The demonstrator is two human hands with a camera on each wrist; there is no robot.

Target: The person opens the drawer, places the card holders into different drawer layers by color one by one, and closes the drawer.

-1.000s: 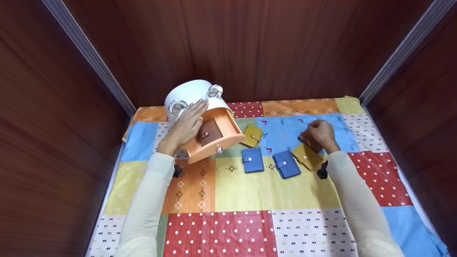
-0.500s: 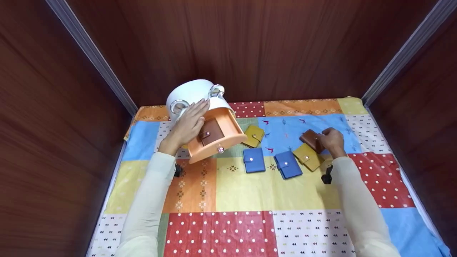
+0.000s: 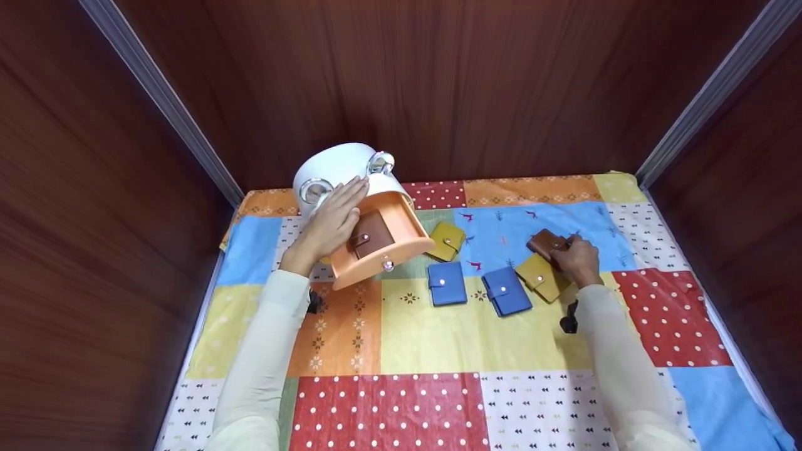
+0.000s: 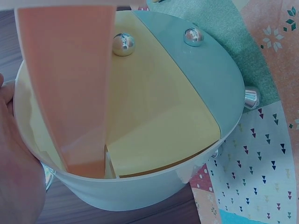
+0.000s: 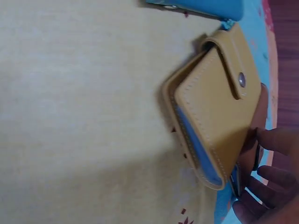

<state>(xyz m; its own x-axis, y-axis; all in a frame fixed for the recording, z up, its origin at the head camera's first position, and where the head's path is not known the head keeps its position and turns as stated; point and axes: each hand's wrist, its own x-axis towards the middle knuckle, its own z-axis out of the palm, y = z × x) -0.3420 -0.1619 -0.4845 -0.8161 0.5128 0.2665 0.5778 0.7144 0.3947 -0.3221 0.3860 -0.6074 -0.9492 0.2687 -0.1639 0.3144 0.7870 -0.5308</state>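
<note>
My left hand (image 3: 332, 219) lies with straight fingers on top of a white round drawer organizer (image 3: 335, 161). Its orange drawer (image 3: 376, 264) is pulled out, with a brown snap wallet (image 3: 374, 230) inside. In the left wrist view, a yellow drawer (image 4: 159, 107) and a teal drawer (image 4: 196, 70) are closed beside it. Over at the right, my right hand (image 3: 578, 260) pinches the edge of another brown wallet (image 3: 545, 241) lying on the cloth. A mustard wallet (image 3: 542, 279) sits against that one, nearer to me, and fills much of the right wrist view.
Two blue wallets (image 3: 447, 284) lie in the middle of the patchwork cloth (image 3: 432, 332). Another mustard wallet (image 3: 446, 240) rests just right of the drawer. Dark wood panels (image 3: 438, 88) wall in the table at the back and sides.
My right hand has shifted right and slightly toward me, from above the brown wallet to its right edge, leaving more of the wallet visible. The left hand has stayed on the organizer.
</note>
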